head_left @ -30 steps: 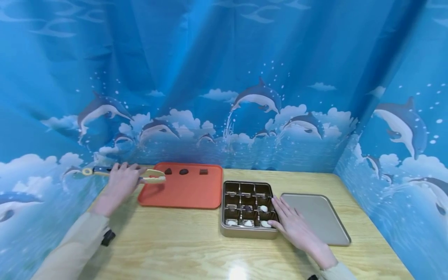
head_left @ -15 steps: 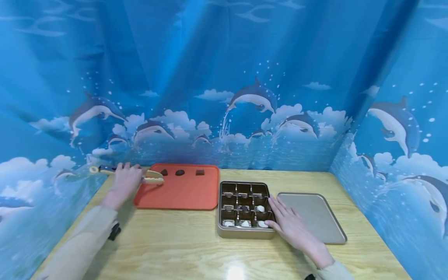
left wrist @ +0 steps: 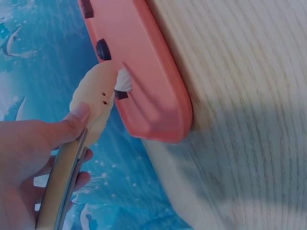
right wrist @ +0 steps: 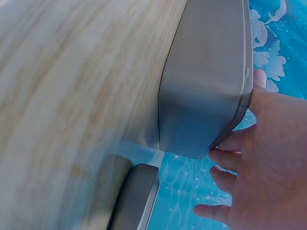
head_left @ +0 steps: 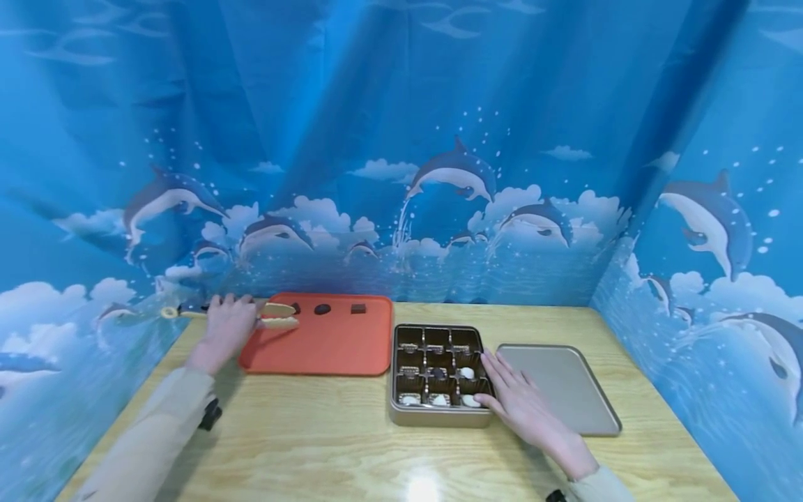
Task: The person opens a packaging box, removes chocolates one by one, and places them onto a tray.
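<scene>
My left hand (head_left: pixel 228 324) grips a pair of tongs (left wrist: pixel 93 98) with cream, ridged tips and a ring at the handle end. The spread tips are over the left part of the red tray (head_left: pixel 326 348), beside a dark chocolate (head_left: pixel 296 307) that they partly cover. An oval chocolate (head_left: pixel 323 309) and a rectangular chocolate (head_left: pixel 358 308) lie further right on the tray. My right hand (head_left: pixel 523 408) rests along the right side of a metal tin (right wrist: pixel 206 81), fingers fairly straight. Its brown divided insert (head_left: pixel 437 362) holds several white pieces and a dark one.
A flat metal lid (head_left: pixel 567 390) lies on the wooden table (head_left: pixel 314 439) to the right of the tin, partly behind my right hand. A blue dolphin-print curtain (head_left: pixel 376 139) surrounds the table at the back and sides.
The tongs' tips have spread wider and moved slightly right, closer to the leftmost chocolate. The whole view has shifted a little. My right hand stays against the tin.
</scene>
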A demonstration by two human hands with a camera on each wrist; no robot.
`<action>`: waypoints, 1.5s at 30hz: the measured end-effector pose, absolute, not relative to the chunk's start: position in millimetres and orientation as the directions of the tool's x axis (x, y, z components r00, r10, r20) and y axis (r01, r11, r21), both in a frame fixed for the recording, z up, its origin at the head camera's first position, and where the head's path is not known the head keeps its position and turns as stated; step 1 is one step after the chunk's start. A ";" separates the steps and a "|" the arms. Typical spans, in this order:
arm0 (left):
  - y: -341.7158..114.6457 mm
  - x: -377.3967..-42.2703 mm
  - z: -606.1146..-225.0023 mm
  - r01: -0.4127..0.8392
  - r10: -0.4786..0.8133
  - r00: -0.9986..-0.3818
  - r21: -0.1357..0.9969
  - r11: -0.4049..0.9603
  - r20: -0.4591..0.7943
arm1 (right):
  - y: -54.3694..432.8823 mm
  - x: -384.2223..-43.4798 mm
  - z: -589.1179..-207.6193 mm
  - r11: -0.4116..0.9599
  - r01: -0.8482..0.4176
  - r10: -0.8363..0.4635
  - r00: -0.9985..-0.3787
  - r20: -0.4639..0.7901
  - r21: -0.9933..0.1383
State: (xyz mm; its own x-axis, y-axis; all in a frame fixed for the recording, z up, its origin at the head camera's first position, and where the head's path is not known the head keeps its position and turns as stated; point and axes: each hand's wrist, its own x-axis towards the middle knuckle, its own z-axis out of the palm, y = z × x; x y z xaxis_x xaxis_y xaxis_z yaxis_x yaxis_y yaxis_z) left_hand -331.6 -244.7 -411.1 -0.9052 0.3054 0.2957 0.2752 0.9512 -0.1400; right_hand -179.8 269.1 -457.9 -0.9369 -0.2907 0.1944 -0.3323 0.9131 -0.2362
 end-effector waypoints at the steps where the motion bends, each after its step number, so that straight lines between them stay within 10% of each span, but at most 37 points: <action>1: -245.1 -330.8 -410.8 0.272 0.299 -0.907 -0.130 0.954 0.297 | 268.9 -179.9 -457.9 0.913 -0.332 -0.291 -0.937 0.194 -0.237; 45: -92.2 -289.1 -375.5 0.571 0.603 -0.578 -0.256 0.780 0.549 | 269.4 -179.4 -457.9 0.914 -0.331 -0.294 -0.939 0.182 -0.234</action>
State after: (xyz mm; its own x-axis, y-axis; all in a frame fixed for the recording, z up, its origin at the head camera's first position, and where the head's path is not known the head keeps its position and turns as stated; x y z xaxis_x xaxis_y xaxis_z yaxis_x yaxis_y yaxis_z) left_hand -289.1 -92.2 -375.5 -0.5785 0.6035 0.5488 0.5711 0.7800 -0.2557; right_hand -179.4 269.4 -457.9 -0.9385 -0.2935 0.1817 -0.3312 0.9140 -0.2344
